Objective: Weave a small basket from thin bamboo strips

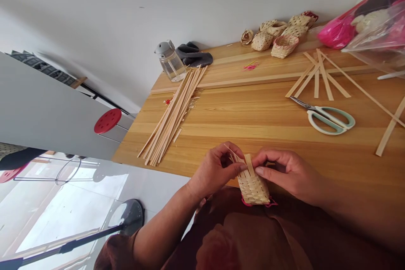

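A small woven bamboo basket sits between the person's 2 hands, apparently resting against their brown garment. The left hand grips its side, fingers closed over the loose strips; the right hand pinches the opposite side, fingertips pressed against it.

place: craft workroom | table: wooden table | materials: bamboo strips, scissors | products: woven baskets
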The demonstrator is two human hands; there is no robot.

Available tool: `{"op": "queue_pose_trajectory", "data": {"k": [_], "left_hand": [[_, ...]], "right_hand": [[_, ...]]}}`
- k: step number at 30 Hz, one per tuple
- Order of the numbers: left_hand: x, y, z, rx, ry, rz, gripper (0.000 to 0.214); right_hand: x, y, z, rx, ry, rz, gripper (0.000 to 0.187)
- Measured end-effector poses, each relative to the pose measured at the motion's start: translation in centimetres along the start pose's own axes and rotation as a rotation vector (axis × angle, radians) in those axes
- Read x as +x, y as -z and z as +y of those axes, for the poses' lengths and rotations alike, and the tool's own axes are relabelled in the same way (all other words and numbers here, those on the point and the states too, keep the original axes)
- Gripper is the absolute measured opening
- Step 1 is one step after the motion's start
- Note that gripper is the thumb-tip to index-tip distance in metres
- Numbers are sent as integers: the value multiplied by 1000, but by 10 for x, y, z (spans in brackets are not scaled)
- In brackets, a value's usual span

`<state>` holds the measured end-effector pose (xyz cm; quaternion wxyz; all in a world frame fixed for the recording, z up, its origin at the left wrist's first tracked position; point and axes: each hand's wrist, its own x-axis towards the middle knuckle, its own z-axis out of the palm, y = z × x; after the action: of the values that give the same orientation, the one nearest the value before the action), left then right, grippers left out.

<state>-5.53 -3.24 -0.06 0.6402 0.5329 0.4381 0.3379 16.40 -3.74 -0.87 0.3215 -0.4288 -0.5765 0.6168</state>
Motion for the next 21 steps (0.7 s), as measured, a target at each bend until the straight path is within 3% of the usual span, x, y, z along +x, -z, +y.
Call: {"op": "queue_pose_trajectory", "data": {"k": [4,10,15,18,21], "left_hand": [[-2,-2,-2,-130,-99,-102,19],[0,6,-7,-24,-149,-157,24],[2,9,-4,-39,-64,-163,28],[3,7,0,-31,-31,-143,25],[5,2,1,-127,-7,-107,32]], "right_hand": [[2,2,-1,72,-91,-1,31],[7,-3,3,39,-106,75,37],[0,-3,3,-259,121,209,15],[-6,-1,-3,-487,297,129,10],[-9,1,-12,-568,299,72,12]]}}
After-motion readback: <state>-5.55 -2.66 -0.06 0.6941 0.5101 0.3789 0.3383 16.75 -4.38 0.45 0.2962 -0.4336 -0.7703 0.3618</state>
